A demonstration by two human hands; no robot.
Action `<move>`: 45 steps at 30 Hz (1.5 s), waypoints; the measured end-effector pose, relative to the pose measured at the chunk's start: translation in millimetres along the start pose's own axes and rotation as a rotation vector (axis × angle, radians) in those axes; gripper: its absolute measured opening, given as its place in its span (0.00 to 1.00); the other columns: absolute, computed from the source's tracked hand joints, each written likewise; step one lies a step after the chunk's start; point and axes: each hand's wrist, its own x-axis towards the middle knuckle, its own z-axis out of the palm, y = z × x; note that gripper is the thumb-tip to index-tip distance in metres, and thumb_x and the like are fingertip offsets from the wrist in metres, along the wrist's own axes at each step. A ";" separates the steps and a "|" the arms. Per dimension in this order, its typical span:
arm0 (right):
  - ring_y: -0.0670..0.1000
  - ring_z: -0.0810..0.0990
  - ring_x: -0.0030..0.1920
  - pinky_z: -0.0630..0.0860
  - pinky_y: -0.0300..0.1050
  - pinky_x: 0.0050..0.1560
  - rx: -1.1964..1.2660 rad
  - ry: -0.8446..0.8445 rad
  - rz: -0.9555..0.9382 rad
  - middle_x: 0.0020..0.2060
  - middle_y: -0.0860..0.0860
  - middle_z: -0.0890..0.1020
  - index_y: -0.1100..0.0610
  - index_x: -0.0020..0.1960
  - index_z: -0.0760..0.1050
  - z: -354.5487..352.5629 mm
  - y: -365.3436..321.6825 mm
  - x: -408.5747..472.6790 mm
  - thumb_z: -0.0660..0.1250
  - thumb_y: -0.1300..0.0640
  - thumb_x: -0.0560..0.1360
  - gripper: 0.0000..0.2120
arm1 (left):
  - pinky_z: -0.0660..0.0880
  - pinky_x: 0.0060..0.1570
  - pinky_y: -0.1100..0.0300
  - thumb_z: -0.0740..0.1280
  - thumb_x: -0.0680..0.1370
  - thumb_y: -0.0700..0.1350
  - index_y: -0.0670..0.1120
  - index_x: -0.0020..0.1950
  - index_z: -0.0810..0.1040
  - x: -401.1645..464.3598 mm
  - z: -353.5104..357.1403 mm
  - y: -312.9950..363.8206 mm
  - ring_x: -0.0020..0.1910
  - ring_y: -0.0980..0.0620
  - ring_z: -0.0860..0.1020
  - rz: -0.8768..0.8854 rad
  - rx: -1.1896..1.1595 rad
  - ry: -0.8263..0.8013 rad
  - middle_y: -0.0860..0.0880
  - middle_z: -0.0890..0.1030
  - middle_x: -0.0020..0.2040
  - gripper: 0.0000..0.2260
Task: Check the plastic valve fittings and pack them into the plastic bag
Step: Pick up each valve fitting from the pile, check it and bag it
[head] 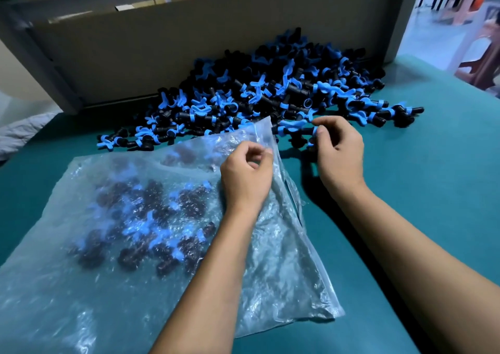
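Observation:
A large pile of black valve fittings with blue handles [273,93] lies on the green table against a cardboard wall. In front of it a clear plastic bag [130,232] lies flat with several fittings inside. My left hand [244,176] pinches the bag's upper right edge and holds it up near the mouth. My right hand [338,150] pinches one black and blue fitting [293,130] at the pile's near edge, just right of the bag's raised corner.
The green table [422,191] stretches to the right and front. A tall cardboard sheet [167,47] stands behind the pile. White cloth [19,134] lies at the left edge. Plastic stools [476,37] stand beyond the table at the far right.

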 end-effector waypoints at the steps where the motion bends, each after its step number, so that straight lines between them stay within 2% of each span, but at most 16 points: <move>1: 0.49 0.78 0.37 0.77 0.49 0.44 0.122 -0.022 0.063 0.37 0.49 0.81 0.57 0.52 0.81 0.3 -1.5 0.5 0.62 0.61 0.81 0.08 | 0.75 0.36 0.69 0.73 0.76 0.52 0.55 0.48 0.82 1.2 -0.1 0.5 0.36 0.65 0.79 0.005 -0.105 -0.008 0.58 0.83 0.38 0.03; 2: 0.49 0.77 0.35 0.77 0.49 0.41 0.227 -0.053 0.113 0.36 0.49 0.80 0.57 0.51 0.81 1.0 -2.9 0.8 0.62 0.61 0.82 0.09 | 0.74 0.37 0.72 0.75 0.76 0.50 0.55 0.52 0.83 2.6 -0.2 1.1 0.36 0.65 0.79 0.004 -0.201 -0.025 0.58 0.83 0.40 0.05; 4: 0.46 0.77 0.34 0.77 0.42 0.38 0.329 -0.143 0.156 0.34 0.48 0.80 0.59 0.50 0.82 2.6 -5.1 -0.4 0.65 0.60 0.82 0.07 | 0.76 0.41 0.69 0.76 0.77 0.48 0.54 0.56 0.84 5.3 0.0 1.6 0.41 0.62 0.82 -0.013 -0.337 -0.085 0.55 0.85 0.45 0.08; 7: 0.41 0.77 0.32 0.74 0.33 0.35 0.276 -0.280 0.101 0.33 0.45 0.82 0.57 0.47 0.81 3.4 -4.2 -3.3 0.70 0.59 0.80 0.04 | 0.79 0.39 0.65 0.76 0.77 0.41 0.48 0.53 0.86 6.7 1.0 0.8 0.41 0.57 0.84 -0.047 -0.467 -0.121 0.52 0.87 0.44 0.06; 13: 0.46 0.78 0.34 0.76 0.38 0.39 0.248 -0.446 0.102 0.35 0.51 0.85 0.57 0.47 0.84 1.7 -3.2 -2.6 0.74 0.58 0.77 0.03 | 0.80 0.45 0.60 0.80 0.72 0.42 0.48 0.46 0.85 10.5 -6.0 -4.2 0.41 0.52 0.85 -0.204 -0.550 -0.054 0.47 0.88 0.42 0.07; 17: 0.46 0.78 0.33 0.75 0.37 0.37 0.307 -0.407 0.162 0.35 0.51 0.84 0.58 0.47 0.84 -0.6 -2.8 -0.5 0.74 0.60 0.76 0.02 | 0.79 0.44 0.64 0.80 0.71 0.35 0.47 0.43 0.87 9.5 -5.6 1.2 0.41 0.54 0.84 -0.184 -0.602 -0.118 0.48 0.87 0.41 0.08; 21: 0.48 0.81 0.36 0.79 0.42 0.47 0.549 -0.222 0.364 0.35 0.51 0.83 0.58 0.45 0.83 -1.2 -1.4 4.8 0.72 0.64 0.77 0.03 | 0.78 0.45 0.67 0.78 0.72 0.34 0.45 0.46 0.86 13.5 -8.6 1.5 0.41 0.58 0.84 -0.180 -0.618 -0.043 0.51 0.87 0.41 0.08; 23: 0.48 0.81 0.36 0.80 0.42 0.49 0.575 -0.185 0.388 0.34 0.50 0.83 0.59 0.46 0.82 -0.3 1.6 6.1 0.72 0.64 0.77 0.03 | 0.78 0.45 0.68 0.78 0.72 0.35 0.46 0.45 0.86 14.3 -9.5 -0.5 0.41 0.59 0.84 -0.193 -0.619 -0.027 0.51 0.87 0.41 0.07; 26: 0.46 0.80 0.34 0.78 0.40 0.41 0.429 -0.334 0.259 0.35 0.50 0.84 0.59 0.51 0.81 1.8 4.0 2.8 0.74 0.64 0.76 0.05 | 0.79 0.44 0.65 0.79 0.72 0.36 0.49 0.43 0.86 11.2 -5.3 -3.1 0.41 0.57 0.84 -0.163 -0.560 -0.072 0.50 0.88 0.41 0.08; 29: 0.47 0.81 0.35 0.79 0.38 0.40 0.345 -0.446 0.182 0.37 0.52 0.85 0.60 0.54 0.81 2.8 3.6 0.0 0.75 0.63 0.75 0.08 | 0.79 0.43 0.62 0.80 0.71 0.38 0.50 0.42 0.86 7.6 -2.3 -3.5 0.41 0.55 0.85 -0.153 -0.511 -0.085 0.49 0.88 0.41 0.08; 31: 0.48 0.81 0.34 0.79 0.39 0.39 0.407 -0.382 0.231 0.35 0.51 0.85 0.60 0.54 0.80 2.3 3.3 1.3 0.74 0.63 0.75 0.08 | 0.79 0.45 0.62 0.80 0.72 0.39 0.50 0.43 0.87 9.8 -4.7 -3.0 0.42 0.55 0.85 -0.148 -0.505 -0.051 0.49 0.88 0.42 0.07; 34: 0.49 0.82 0.35 0.79 0.43 0.44 0.519 -0.190 0.311 0.33 0.50 0.84 0.59 0.52 0.76 1.7 4.3 4.5 0.72 0.64 0.76 0.07 | 0.79 0.46 0.65 0.79 0.73 0.38 0.49 0.44 0.87 14.4 -9.3 -0.6 0.44 0.56 0.85 -0.138 -0.539 -0.002 0.49 0.88 0.44 0.07; 37: 0.50 0.83 0.37 0.80 0.46 0.39 0.323 -0.114 0.187 0.39 0.52 0.83 0.60 0.52 0.75 3.6 5.6 2.1 0.73 0.61 0.77 0.08 | 0.80 0.48 0.63 0.79 0.73 0.40 0.50 0.44 0.87 10.8 -7.8 2.9 0.46 0.54 0.86 -0.202 -0.543 0.042 0.50 0.88 0.44 0.06; 40: 0.54 0.84 0.42 0.82 0.55 0.41 0.091 -0.197 0.011 0.47 0.51 0.82 0.56 0.53 0.75 5.9 2.5 -5.3 0.76 0.54 0.74 0.13 | 0.79 0.45 0.60 0.80 0.73 0.44 0.51 0.40 0.86 8.1 -6.2 6.7 0.42 0.54 0.85 -0.271 -0.555 0.153 0.51 0.88 0.41 0.05; 43: 0.48 0.83 0.46 0.82 0.47 0.47 -0.046 -0.333 -0.161 0.48 0.46 0.82 0.54 0.55 0.76 7.7 -1.1 -8.7 0.80 0.51 0.71 0.18 | 0.80 0.44 0.60 0.80 0.73 0.43 0.49 0.39 0.85 4.6 -2.2 15.0 0.38 0.54 0.84 -0.271 -0.602 0.154 0.49 0.87 0.38 0.06; 45: 0.45 0.83 0.46 0.80 0.43 0.49 -0.087 -0.305 -0.238 0.46 0.46 0.83 0.56 0.54 0.78 8.8 1.2 -7.3 0.79 0.55 0.71 0.16 | 0.80 0.42 0.61 0.79 0.74 0.41 0.46 0.40 0.84 0.9 2.7 22.4 0.36 0.55 0.83 -0.259 -0.637 0.130 0.49 0.86 0.36 0.06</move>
